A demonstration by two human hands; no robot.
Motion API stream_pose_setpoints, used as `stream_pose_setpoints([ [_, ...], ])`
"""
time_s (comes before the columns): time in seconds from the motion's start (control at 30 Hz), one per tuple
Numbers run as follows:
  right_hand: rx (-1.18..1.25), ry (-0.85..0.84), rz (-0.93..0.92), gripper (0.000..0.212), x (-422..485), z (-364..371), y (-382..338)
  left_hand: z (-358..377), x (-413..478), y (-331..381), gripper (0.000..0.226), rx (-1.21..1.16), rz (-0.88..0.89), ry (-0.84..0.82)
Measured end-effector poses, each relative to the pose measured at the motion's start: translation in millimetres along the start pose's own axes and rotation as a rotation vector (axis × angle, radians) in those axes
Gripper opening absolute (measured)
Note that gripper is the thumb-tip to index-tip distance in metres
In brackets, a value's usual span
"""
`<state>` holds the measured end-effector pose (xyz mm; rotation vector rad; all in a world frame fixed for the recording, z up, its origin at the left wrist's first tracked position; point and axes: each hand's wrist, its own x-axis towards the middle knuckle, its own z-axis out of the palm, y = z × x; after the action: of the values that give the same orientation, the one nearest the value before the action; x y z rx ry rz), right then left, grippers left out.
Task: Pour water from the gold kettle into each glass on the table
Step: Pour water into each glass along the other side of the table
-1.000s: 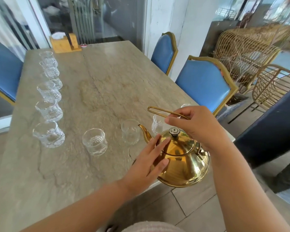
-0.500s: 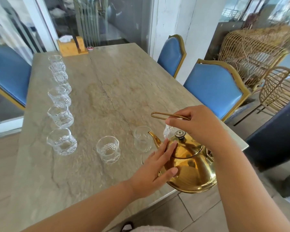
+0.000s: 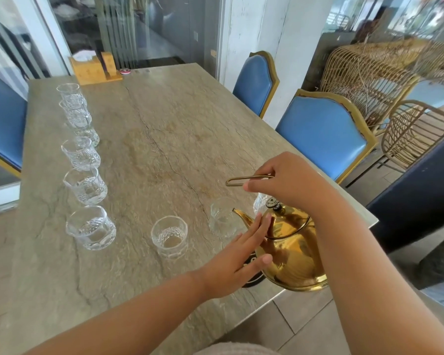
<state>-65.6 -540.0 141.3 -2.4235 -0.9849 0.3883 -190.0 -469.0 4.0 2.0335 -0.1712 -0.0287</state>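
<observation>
The gold kettle [image 3: 292,254] hangs at the table's near right corner, tilted slightly with its spout toward a clear glass [image 3: 222,219]. My right hand [image 3: 290,181] grips the kettle's thin wire handle from above. My left hand [image 3: 237,260] lies flat with straight fingers against the kettle's left side, near the lid. Another glass [image 3: 258,203] is partly hidden behind the lid knob. A glass [image 3: 169,237] stands left of the spout. Several more glasses, from the near one [image 3: 90,228] to the far one [image 3: 69,94], line the left side of the table.
The stone table [image 3: 164,139] ends just under the kettle. A dark round coaster [image 3: 250,278] lies beneath the kettle. A wooden napkin holder [image 3: 94,69] stands at the far end. Blue chairs [image 3: 323,135] flank the right side, with wicker chairs [image 3: 415,134] behind them.
The kettle, still held by both hands, has shifted slightly toward the glass at its spout. The view has moved, so the table sits further right in frame.
</observation>
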Motion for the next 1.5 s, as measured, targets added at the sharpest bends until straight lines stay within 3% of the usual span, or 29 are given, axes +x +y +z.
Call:
stream_pose_setpoints([
  [1.5, -0.068, -0.071, 0.010, 0.031, 14, 1, -13, -9, 5, -2, 0.065, -0.110, 0.014, -0.042],
])
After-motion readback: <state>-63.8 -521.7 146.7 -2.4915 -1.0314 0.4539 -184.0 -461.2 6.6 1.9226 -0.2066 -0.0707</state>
